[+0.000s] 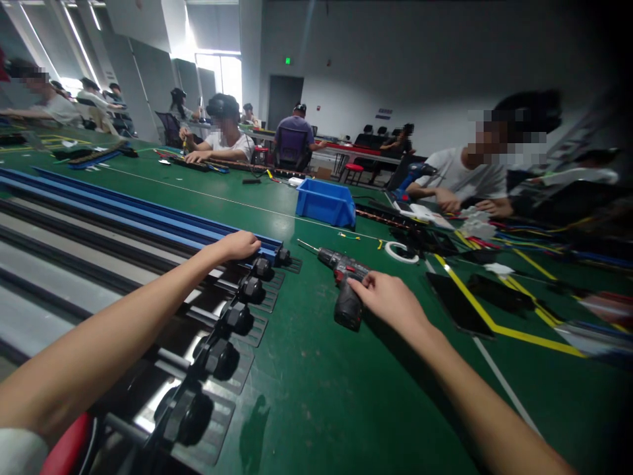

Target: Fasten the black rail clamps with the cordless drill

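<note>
My left hand [241, 245] is closed at the near end of a long blue rail [163, 221], its fingertips partly hidden. Just beyond that hand, black cable glands [251, 289] with ribbed nuts stick out in a row from the ends of several long profiles, above slotted flat metal tabs [257, 330]. On the green table lies a black and red cordless drill [348, 307] on its side, its long thin bit pointing away to the left. The fingers of my right hand [388, 297] are closed at the drill's grip.
Beyond the drill stand a blue plastic bin [324, 203] and a roll of white tape [401, 252]. To the right are a dark flat tablet-like panel [457, 303], yellow tape lines and coloured wires. A person [469, 171] works across the table, near another drill [415, 177].
</note>
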Available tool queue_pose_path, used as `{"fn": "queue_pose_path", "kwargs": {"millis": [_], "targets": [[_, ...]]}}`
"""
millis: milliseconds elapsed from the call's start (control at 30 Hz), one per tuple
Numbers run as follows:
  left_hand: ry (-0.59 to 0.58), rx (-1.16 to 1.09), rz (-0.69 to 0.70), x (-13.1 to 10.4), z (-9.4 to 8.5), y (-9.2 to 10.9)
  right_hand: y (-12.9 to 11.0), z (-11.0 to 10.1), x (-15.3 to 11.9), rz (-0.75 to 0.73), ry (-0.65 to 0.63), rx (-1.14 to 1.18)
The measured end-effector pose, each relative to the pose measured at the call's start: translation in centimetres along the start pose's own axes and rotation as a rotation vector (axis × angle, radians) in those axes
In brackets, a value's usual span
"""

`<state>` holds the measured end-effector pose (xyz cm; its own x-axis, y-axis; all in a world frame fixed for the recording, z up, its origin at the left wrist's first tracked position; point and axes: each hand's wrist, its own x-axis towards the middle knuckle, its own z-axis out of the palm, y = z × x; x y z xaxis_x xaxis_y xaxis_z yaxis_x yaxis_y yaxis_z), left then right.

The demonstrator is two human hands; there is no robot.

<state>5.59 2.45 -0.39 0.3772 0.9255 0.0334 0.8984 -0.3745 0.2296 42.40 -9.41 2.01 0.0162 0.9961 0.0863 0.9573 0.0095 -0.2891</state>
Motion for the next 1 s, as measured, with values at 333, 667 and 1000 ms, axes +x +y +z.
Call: {"fn": "queue_pose_path", "kwargs": {"millis": [333,667,1000], "targets": [[-0.004,-0.004,-0.006,-0.6,-0.4,-0.4,-11.0,4.1,4.3,-0.314,-0.023,0.242],[0.060,-0.027,-0.039,-1.3,0.0,-0.9,-13.5,7.3,8.8,-0.307,-0.210,0.254],[0.062,0.009,-0.003,-0.7,0.4,-0.9,-14.0,8.4,8.4,-0.353,-0.116,0.250]]}}
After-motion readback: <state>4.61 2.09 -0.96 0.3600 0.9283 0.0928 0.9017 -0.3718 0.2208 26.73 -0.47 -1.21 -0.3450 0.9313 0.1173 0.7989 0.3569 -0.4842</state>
